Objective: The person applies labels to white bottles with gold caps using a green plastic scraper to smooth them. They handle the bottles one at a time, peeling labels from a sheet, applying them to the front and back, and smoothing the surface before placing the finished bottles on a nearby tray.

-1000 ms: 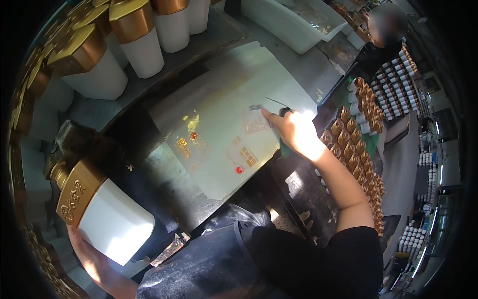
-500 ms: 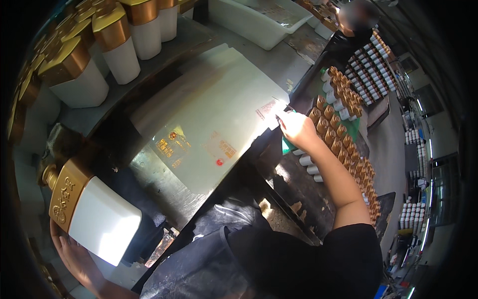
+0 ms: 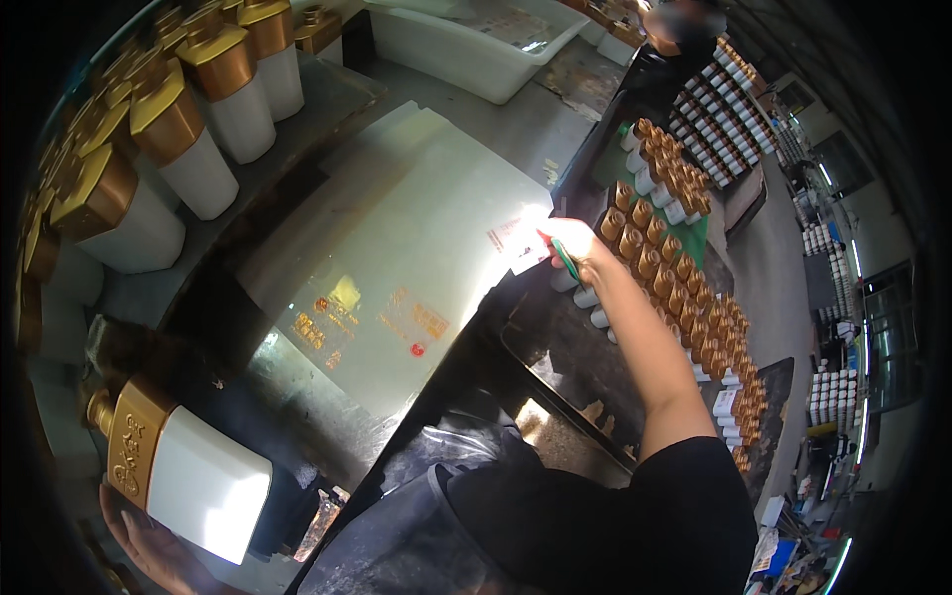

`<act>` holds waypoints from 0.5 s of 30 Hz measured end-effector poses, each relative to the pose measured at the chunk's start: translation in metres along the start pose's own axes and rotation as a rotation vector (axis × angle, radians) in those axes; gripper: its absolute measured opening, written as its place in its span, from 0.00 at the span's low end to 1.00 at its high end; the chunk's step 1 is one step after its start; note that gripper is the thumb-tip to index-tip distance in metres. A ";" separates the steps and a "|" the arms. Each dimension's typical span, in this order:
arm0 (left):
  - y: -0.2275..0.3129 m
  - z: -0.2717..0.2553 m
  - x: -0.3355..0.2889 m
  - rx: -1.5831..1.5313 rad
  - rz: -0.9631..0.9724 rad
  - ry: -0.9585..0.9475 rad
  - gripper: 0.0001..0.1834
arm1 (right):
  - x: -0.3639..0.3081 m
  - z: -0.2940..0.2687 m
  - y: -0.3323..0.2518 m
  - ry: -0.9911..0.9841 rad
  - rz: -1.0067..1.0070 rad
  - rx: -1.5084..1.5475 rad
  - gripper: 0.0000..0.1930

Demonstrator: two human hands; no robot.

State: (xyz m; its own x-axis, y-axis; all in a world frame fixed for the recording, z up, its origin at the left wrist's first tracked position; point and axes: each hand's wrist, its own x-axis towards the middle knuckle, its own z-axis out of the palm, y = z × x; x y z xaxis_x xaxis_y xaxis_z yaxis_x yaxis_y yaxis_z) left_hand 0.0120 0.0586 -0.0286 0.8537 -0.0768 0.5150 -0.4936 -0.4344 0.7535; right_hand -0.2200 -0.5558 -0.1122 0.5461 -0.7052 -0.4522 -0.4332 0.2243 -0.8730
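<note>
At the lower left, my left hand (image 3: 149,540) is closed about the near side of a white bottle (image 3: 208,481) with an embossed gold shoulder and neck. The bottle lies tilted, its neck to the left; part of my hand is hidden behind it. My right hand (image 3: 577,248) is closed on a slim green tool (image 3: 566,260) at the right edge of a pale, shiny sheet (image 3: 397,198). Beside its fingertips is a brightly lit piece with a small reddish print (image 3: 516,243). Gold prints (image 3: 319,322) and another print with a red dot (image 3: 416,349) lie lower on the sheet.
Many gold-topped white bottles (image 3: 198,149) crowd the upper left. A white plastic tub (image 3: 456,59) stands at the back. Rows of similar bottles (image 3: 664,278) fill the bench at right. Another person (image 3: 674,50) is at the upper right.
My right hand has turned, bringing the green tool into view, and the small reddish print beside it shows more. The bottle in my left hand sits slightly lower in the picture. The whole view has shifted.
</note>
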 end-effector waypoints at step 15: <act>0.089 0.022 -0.014 0.425 0.330 -0.574 0.17 | -0.106 0.111 -0.109 0.615 -1.168 -1.389 0.06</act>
State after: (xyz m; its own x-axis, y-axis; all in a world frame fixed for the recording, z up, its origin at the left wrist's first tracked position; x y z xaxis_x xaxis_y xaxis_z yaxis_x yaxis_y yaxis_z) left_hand -0.0405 0.0013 0.0225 0.6834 -0.6629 0.3060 -0.7296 -0.6057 0.3175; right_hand -0.1511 -0.4308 0.0110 0.7903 -0.2606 0.5546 -0.4463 -0.8649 0.2297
